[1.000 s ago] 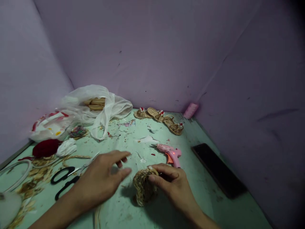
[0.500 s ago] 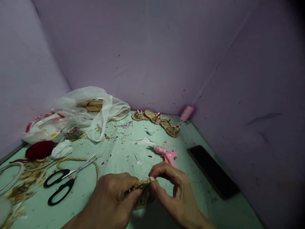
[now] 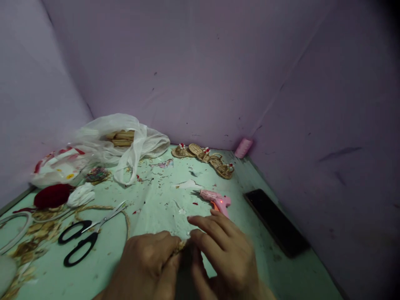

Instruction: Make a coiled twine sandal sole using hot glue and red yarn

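Head view | left hand (image 3: 150,260): gripping woven piece (image 3: 180,247) | right hand (image 3: 228,252): just beside

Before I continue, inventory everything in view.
woven piece: 1, tan, bottom centre, mostly hidden
glue gun: 1, pink, centre
scissors: 1, black-handled, left
phone: 1, black, right
woven sandals: 3, tan, at back
spool: 1, pink, back right
yarn ball: 1, dark red, left
bundle: 1, white, left
bag: 1, white, back left
strips: several, tan, inside bag
packet: 1, white-red, left
bits: many, multicoloured, near packet
cord: 1, tan, by scissors
ring: 1, white, left edge
rounded object: 1, pale, bottom left
scraps: many, mostly tan, left
table: 1, pale green, beneath
walls: 3, purple, left, back, right
left hand: 1, bottom centre
right hand: 1, bottom centre
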### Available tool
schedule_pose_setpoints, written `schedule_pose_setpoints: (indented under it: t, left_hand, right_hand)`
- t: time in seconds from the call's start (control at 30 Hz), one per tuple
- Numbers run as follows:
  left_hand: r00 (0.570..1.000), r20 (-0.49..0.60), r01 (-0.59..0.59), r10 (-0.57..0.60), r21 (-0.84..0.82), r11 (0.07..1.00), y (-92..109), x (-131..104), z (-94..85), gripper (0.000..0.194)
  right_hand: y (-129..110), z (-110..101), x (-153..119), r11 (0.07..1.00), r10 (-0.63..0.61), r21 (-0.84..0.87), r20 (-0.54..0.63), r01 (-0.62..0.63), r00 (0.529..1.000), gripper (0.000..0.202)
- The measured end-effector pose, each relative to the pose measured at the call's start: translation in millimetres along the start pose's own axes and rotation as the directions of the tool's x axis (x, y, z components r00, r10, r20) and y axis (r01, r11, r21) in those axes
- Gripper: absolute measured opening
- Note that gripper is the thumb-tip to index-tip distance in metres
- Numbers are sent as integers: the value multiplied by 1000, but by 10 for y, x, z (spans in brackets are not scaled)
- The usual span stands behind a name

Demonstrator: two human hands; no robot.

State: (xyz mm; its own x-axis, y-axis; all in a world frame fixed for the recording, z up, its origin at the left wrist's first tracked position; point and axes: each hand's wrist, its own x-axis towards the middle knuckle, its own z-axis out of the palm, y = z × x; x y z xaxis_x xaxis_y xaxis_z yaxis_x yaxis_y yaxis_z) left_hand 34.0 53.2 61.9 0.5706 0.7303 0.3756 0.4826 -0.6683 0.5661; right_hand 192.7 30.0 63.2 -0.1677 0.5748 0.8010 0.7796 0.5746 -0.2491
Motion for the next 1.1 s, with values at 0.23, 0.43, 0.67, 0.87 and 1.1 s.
schedule_pose_setpoints:
  t: [0.23, 0.43, 0.67, 0.87, 1.1]
  left_hand:
    - [996, 12, 84, -83, -77, 994, -10, 12, -30, 24]
    - [944, 185, 306, -274, -170, 937, -23, 59, -116, 21]
    - [799, 468, 556, -378, -336, 760, -7, 95, -141, 16]
    - [779, 536, 587, -325, -442, 678, 29, 177, -211, 13]
    - [806, 377, 551, -456, -201, 810, -127, 226, -233, 16]
  right_hand:
    - [-7, -59, 67, 985, -165, -22, 153, 170, 974, 27]
    - [22, -74, 83, 976, -190, -24, 380, 215, 905, 37]
    - [22, -78, 83, 938, -296, -47, 410, 344, 863, 33]
    - [-16, -35, 76, 951, -288, -15, 314, 308, 905, 31]
    - [-98, -175, 18, 973, -80, 218, 9, 76, 997, 11]
